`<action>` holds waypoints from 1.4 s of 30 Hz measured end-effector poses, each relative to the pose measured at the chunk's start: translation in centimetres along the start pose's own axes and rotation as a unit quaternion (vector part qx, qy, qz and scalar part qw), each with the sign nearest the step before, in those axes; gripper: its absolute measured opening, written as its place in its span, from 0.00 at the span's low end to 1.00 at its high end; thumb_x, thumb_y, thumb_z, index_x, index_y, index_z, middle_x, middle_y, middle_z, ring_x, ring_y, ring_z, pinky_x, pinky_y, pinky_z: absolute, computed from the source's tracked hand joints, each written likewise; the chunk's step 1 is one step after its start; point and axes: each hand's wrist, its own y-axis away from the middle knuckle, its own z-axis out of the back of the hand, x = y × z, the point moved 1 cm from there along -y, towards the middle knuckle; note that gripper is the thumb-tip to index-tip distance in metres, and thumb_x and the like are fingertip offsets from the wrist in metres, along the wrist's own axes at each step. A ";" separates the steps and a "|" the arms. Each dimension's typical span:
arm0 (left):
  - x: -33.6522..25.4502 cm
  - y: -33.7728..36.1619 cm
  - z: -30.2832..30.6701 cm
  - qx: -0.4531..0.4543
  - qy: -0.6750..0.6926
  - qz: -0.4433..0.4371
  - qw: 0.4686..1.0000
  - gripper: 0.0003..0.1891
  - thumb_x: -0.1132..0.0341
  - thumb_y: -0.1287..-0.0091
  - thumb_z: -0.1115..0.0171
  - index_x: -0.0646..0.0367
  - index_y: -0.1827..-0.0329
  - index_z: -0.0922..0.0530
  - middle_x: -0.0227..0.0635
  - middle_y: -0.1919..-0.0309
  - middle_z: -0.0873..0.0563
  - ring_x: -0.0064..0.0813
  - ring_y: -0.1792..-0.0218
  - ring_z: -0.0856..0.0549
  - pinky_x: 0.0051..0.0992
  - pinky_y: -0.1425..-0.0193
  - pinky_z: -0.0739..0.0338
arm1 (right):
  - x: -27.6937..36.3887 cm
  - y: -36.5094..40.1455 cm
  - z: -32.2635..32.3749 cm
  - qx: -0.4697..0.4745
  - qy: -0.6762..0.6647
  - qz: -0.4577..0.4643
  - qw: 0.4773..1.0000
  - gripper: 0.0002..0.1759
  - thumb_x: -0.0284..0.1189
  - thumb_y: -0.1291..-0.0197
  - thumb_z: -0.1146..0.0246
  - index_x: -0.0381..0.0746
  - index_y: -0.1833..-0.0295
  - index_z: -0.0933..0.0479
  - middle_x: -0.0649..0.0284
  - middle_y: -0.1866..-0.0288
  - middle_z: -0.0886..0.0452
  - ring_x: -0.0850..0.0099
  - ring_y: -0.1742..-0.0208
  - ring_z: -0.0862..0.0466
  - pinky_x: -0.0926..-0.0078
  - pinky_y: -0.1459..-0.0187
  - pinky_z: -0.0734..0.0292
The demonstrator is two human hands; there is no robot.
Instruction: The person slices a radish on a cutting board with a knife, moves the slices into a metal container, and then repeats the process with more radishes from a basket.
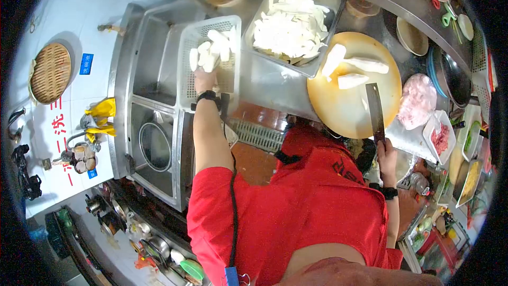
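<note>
In a working kitchen, I am reaching my left hand (205, 80) into a white basket (186, 82) at about 11 o'clock. The basket is sitting across the edge of a steel sink (153, 63). My fingertips are lying against the peeled white pieces (211, 50) heaped in it, but they are hidden among the pieces, so I cannot tell whether they are spread or closed. A black band is circling that wrist.

At 3 o'clock, my right hand (386, 153) is gripping the cleaver (375, 108), fingers wrapped tight around its handle. The blade is resting flat on the round yellow cutting board (344, 111) and pointing toward 12 o'clock. Three more white chunks (354, 66) are lying at the board's far side, apart from the blade.

Between basket and board, at 12 o'clock, a metal tray (264, 55) is holding a heap of white slices. Just beside the board at 3 o'clock, a bowl of pink meat (418, 100) is sitting.

On the tiled wall at 9 o'clock, red painted characters (57, 127) are running down the tiles; "一", "洗" and "三" can be read. Two small blue labels (86, 63) are too small to read. A woven round lid (50, 72) is hanging near them, with yellow gloves (100, 116) draped just beside the sink. The dark print on my red shirt (296, 206) is not legible.
</note>
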 end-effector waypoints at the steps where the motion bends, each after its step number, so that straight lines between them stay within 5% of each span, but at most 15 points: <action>1: -0.3 0.0 -0.3 -0.010 -0.028 -0.007 1.000 0.46 0.47 0.54 0.30 0.59 0.33 0.38 0.56 0.47 0.22 0.48 0.44 0.22 0.39 0.42 0.27 | -0.3 0.0 -0.1 0.000 0.000 -0.002 1.000 0.15 0.29 0.37 0.44 0.31 0.48 0.25 0.43 0.60 0.20 0.50 0.58 0.20 0.59 0.54 0.28; 4: -0.4 0.4 -0.3 -0.007 -0.061 -0.037 0.997 0.46 0.51 0.50 0.35 0.52 0.28 0.46 0.54 0.47 0.21 0.49 0.44 0.22 0.39 0.42 0.28 | -0.5 0.1 -0.4 0.014 0.014 -0.014 1.000 0.14 0.28 0.37 0.44 0.32 0.49 0.25 0.44 0.61 0.20 0.50 0.60 0.21 0.59 0.57 0.28; 6: -0.8 0.6 -0.5 -0.057 -0.029 -0.023 0.998 0.35 0.56 0.47 0.40 0.57 0.36 0.40 0.60 0.52 0.21 0.56 0.49 0.22 0.46 0.43 0.29 | 0.5 0.3 -0.3 0.037 0.083 0.043 0.995 0.13 0.28 0.38 0.43 0.34 0.50 0.25 0.43 0.62 0.21 0.50 0.62 0.21 0.60 0.59 0.29; 11: 2.4 -1.8 -0.4 -0.031 -0.111 -0.104 0.988 0.26 0.55 0.43 0.41 0.62 0.44 0.27 0.52 0.52 0.19 0.53 0.48 0.21 0.40 0.42 0.28 | 1.5 0.8 -0.6 0.049 0.038 0.100 0.993 0.12 0.27 0.40 0.42 0.36 0.52 0.25 0.45 0.68 0.21 0.50 0.63 0.21 0.59 0.61 0.29; 13: 1.2 0.2 1.0 -0.118 0.025 -0.030 0.992 0.35 0.53 0.45 0.37 0.67 0.37 0.33 0.54 0.48 0.21 0.49 0.46 0.21 0.38 0.39 0.28 | 1.2 0.9 -0.7 0.038 0.036 0.140 0.989 0.12 0.28 0.41 0.41 0.37 0.53 0.24 0.46 0.75 0.22 0.47 0.70 0.21 0.56 0.68 0.27; 14: 0.0 2.5 2.9 -0.090 0.250 -0.040 0.963 0.38 0.53 0.45 0.37 0.68 0.36 0.36 0.57 0.44 0.24 0.50 0.43 0.24 0.38 0.38 0.30 | 1.5 0.7 -0.7 -0.001 0.060 0.192 0.979 0.11 0.29 0.41 0.41 0.38 0.54 0.23 0.45 0.75 0.22 0.45 0.72 0.22 0.54 0.71 0.28; 15: 3.8 -3.3 0.7 -0.130 0.220 -0.098 0.962 0.39 0.53 0.45 0.36 0.66 0.34 0.37 0.56 0.42 0.26 0.50 0.42 0.25 0.39 0.37 0.31 | 1.8 0.7 -0.6 0.015 0.080 0.148 0.986 0.10 0.30 0.41 0.41 0.37 0.56 0.23 0.44 0.73 0.22 0.45 0.70 0.21 0.55 0.69 0.27; 20: -8.0 11.2 5.2 -0.039 0.318 -0.310 0.895 0.35 0.63 0.47 0.31 0.61 0.36 0.35 0.49 0.45 0.23 0.38 0.48 0.21 0.32 0.43 0.27 | 0.1 0.0 -0.5 -0.075 0.086 0.111 0.987 0.10 0.32 0.41 0.41 0.34 0.63 0.25 0.43 0.73 0.22 0.44 0.68 0.21 0.54 0.68 0.28; 22: -11.8 17.5 4.8 -0.001 0.180 -0.461 0.869 0.29 0.67 0.49 0.32 0.60 0.41 0.29 0.42 0.53 0.18 0.31 0.53 0.18 0.29 0.48 0.24 | -0.3 -0.4 -0.3 -0.062 0.100 0.083 0.990 0.11 0.32 0.41 0.41 0.34 0.65 0.26 0.43 0.72 0.22 0.44 0.68 0.22 0.53 0.67 0.28; 25: -16.1 25.2 0.7 0.112 0.148 -0.594 0.783 0.23 0.68 0.51 0.33 0.52 0.49 0.23 0.39 0.53 0.19 0.41 0.55 0.17 0.33 0.50 0.21 | -0.2 -0.4 -0.3 -0.079 0.113 0.074 0.988 0.10 0.32 0.41 0.41 0.35 0.64 0.26 0.42 0.69 0.22 0.43 0.66 0.22 0.52 0.66 0.28; 29: -18.8 29.5 -8.6 0.185 0.033 -0.663 0.725 0.23 0.67 0.53 0.34 0.44 0.50 0.23 0.39 0.53 0.21 0.41 0.55 0.19 0.36 0.53 0.21 | -2.2 -0.7 -1.0 -0.101 0.130 0.110 0.980 0.14 0.38 0.38 0.43 0.39 0.55 0.25 0.43 0.73 0.21 0.44 0.69 0.21 0.49 0.66 0.27; 30: -19.2 30.4 -10.2 0.184 0.035 -0.666 0.722 0.23 0.67 0.53 0.34 0.44 0.50 0.23 0.39 0.53 0.21 0.41 0.55 0.19 0.36 0.53 0.21 | -1.6 -0.4 -0.8 -0.093 0.132 0.092 0.983 0.14 0.38 0.38 0.43 0.39 0.56 0.25 0.43 0.73 0.21 0.44 0.69 0.21 0.49 0.66 0.27; 32: -19.4 30.9 -13.9 0.089 -0.059 -0.772 0.626 0.24 0.67 0.53 0.35 0.41 0.48 0.24 0.40 0.53 0.22 0.41 0.58 0.18 0.37 0.55 0.21 | -1.7 0.1 -0.7 -0.086 0.133 0.073 0.985 0.14 0.38 0.38 0.43 0.39 0.56 0.25 0.43 0.73 0.21 0.44 0.69 0.21 0.49 0.66 0.27; 39: -22.6 28.8 -16.9 0.029 -0.106 -0.705 0.701 0.29 0.62 0.50 0.33 0.43 0.41 0.27 0.40 0.44 0.30 0.42 0.41 0.30 0.41 0.42 0.29 | -2.6 1.2 -0.4 -0.093 0.096 0.066 0.989 0.13 0.38 0.38 0.43 0.39 0.58 0.25 0.43 0.74 0.22 0.43 0.70 0.21 0.49 0.69 0.28; 42: -22.9 28.1 -16.7 -0.011 -0.049 -0.741 0.669 0.33 0.58 0.49 0.32 0.44 0.37 0.31 0.40 0.42 0.31 0.44 0.41 0.30 0.42 0.37 0.33 | -2.5 1.3 -0.5 -0.098 0.107 0.069 0.987 0.13 0.38 0.37 0.45 0.39 0.58 0.25 0.43 0.75 0.22 0.43 0.71 0.21 0.48 0.69 0.29</action>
